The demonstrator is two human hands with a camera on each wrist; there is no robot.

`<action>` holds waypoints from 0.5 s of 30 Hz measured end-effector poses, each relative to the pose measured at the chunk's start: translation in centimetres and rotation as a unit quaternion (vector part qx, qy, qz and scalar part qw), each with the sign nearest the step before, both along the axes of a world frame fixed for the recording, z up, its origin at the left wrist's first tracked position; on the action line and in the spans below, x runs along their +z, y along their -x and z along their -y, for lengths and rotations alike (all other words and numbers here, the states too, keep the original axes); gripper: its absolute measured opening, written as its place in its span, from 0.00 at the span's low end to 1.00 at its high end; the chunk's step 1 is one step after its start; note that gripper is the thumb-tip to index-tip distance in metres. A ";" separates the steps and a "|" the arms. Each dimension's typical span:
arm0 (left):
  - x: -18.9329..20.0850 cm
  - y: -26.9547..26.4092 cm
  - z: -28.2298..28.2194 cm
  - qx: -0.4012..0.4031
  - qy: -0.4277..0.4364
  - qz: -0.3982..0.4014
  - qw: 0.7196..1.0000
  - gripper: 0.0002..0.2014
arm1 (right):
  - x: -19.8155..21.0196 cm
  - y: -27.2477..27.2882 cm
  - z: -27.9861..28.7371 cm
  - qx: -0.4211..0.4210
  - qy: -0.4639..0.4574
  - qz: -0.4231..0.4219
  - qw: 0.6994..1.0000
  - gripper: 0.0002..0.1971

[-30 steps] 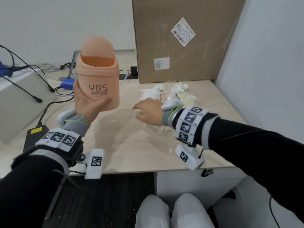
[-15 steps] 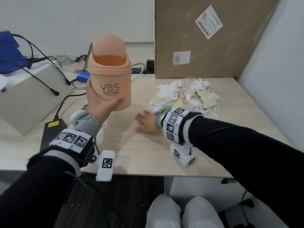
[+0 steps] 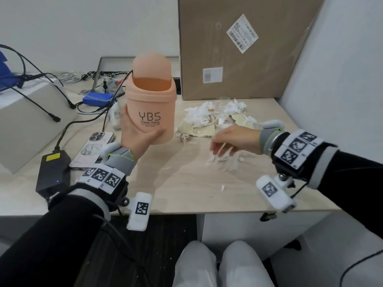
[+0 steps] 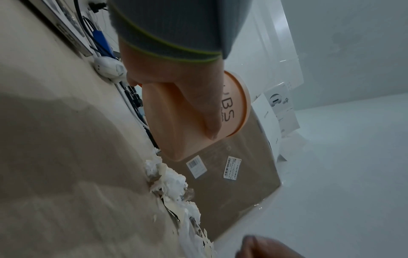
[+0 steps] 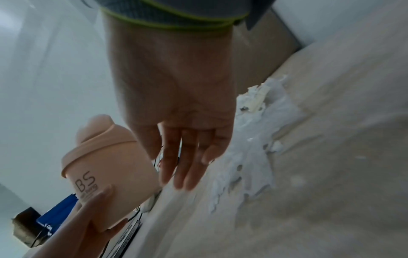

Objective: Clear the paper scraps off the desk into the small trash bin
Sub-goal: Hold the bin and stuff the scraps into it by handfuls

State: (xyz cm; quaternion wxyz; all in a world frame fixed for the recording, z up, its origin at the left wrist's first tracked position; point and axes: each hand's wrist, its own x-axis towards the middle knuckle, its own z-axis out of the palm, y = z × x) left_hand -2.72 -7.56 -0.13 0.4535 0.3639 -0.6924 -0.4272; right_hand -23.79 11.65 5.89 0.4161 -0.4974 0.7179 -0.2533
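My left hand (image 3: 141, 139) grips the lower part of a small peach trash bin (image 3: 151, 112) marked "YBS Clean living" and holds it upright above the desk; its dome lid is on. The left wrist view shows my thumb across the bin (image 4: 189, 111). A pile of white and yellowish paper scraps (image 3: 217, 117) lies at the back right of the desk. A smaller, blurred cluster of scraps (image 3: 223, 160) lies nearer me. Just over that cluster is my right hand (image 3: 228, 139), open. Its straight fingers (image 5: 183, 165) hold nothing, beside the scraps (image 5: 249, 157) and the bin (image 5: 106, 157).
A big cardboard box (image 3: 228, 48) stands behind the pile against the wall. Left of the bin lie a phone (image 3: 93, 146), a black power brick (image 3: 53, 172), cables and a blue device (image 3: 97, 99). A single scrap (image 3: 222, 187) lies on the desk (image 3: 186, 199) near its front edge.
My right hand has gone from the middle of the desk back to the right, close to the pile, and a small cluster of scraps now lies beneath it. The left hand still holds the bin up.
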 end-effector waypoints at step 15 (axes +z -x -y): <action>-1.1 0.1 -1.5 0.010 -0.016 0.010 1.000 0.62 | -5.1 0.0 0.8 0.002 -0.112 0.124 0.986 0.08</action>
